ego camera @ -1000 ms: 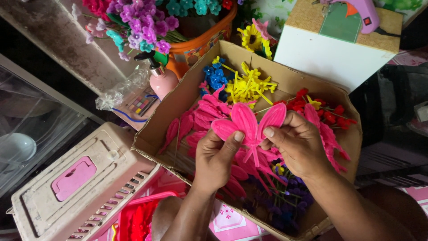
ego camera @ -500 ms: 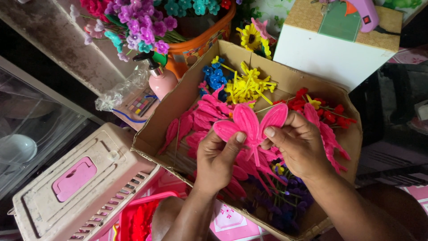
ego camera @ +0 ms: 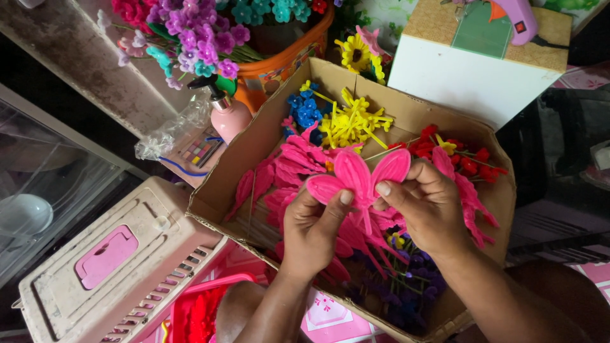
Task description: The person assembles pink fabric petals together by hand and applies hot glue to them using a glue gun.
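left hand [ego camera: 312, 223] + right hand [ego camera: 427, 204] both pinch pink petal flower [ego camera: 358, 178] | over cardboard box [ego camera: 254, 143] | we see no shift since 1 s ago; petals look mid-shaping

Petal flower [ego camera: 359, 181]: hot pink. Cardboard box [ego camera: 406, 117]: plain brown; yellow pieces [ego camera: 352, 121] at 12 o'clock, blue pieces [ego camera: 304, 111] at 11, red pieces [ego camera: 460, 155] at 2, purple pieces [ego camera: 406, 279] at 6. Bucket [ego camera: 286, 60]: orange. Carrier [ego camera: 114, 273]: beige, pink latch.
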